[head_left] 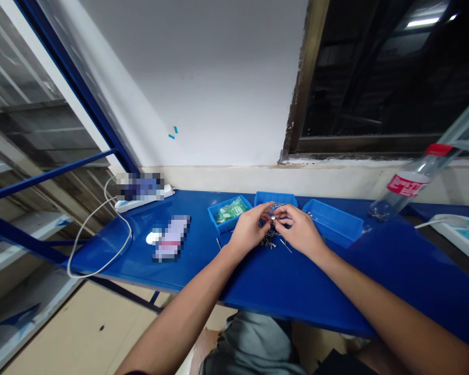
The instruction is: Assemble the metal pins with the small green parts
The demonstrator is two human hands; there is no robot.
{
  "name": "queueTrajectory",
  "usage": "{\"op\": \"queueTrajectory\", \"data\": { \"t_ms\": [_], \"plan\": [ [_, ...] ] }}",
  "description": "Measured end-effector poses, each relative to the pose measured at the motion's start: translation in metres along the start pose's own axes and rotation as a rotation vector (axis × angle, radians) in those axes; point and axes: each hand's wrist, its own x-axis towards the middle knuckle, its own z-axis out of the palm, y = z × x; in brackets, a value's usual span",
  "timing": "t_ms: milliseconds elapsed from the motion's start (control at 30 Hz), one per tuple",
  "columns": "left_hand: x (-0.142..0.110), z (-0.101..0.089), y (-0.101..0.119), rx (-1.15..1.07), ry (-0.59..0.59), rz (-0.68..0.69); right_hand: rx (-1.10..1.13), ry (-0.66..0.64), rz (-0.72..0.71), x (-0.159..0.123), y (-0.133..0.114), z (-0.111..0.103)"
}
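Both hands meet over the blue table, in front of three blue bins. My right hand (300, 232) is closed, thumb and fingers pinching a small round pale piece (273, 217), too small to name. Curled in from the other side, my left hand (248, 229) has its thumb and fingertips close to that piece; what they hold, if anything, is hidden. Beneath the fingers lies a loose pile of small metal screws (270, 242), partly covered by the hands. The middle bin (275, 198) has thin metal pieces showing at its front.
The left bin (218, 225) contains green-and-white items; the right bin (338, 221) stands beside my right hand. A pixelated phone-like object (173, 237) and white oval object (153, 238) lie left. A cable (131, 234) loops over the edge. A plastic bottle (408, 185) leans at right.
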Motion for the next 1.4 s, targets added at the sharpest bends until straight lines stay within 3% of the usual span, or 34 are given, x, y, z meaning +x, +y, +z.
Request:
{"op": "queueTrajectory", "data": {
  "t_ms": [233, 367, 500, 967, 1267, 1400],
  "plan": [
    [0.001, -0.001, 0.007, -0.038, 0.002, -0.016, -0.169, 0.005, -0.084, 0.002, -0.01, -0.008],
    [0.002, -0.006, 0.015, 0.075, -0.015, -0.071, -0.107, 0.016, -0.073, 0.002, -0.011, -0.009],
    [0.003, -0.01, 0.017, 0.053, -0.092, -0.128, -0.055, -0.01, -0.076, 0.001, -0.006, -0.009],
    [0.002, -0.002, -0.002, -0.003, -0.04, -0.13, -0.037, -0.029, 0.067, -0.001, -0.005, -0.007],
    [0.004, -0.008, 0.018, 0.084, -0.021, -0.129, -0.149, -0.026, -0.044, 0.001, -0.007, -0.011],
    [0.004, -0.01, 0.022, 0.095, -0.079, -0.173, -0.129, -0.036, -0.048, 0.001, -0.007, -0.013]
  ]
}}
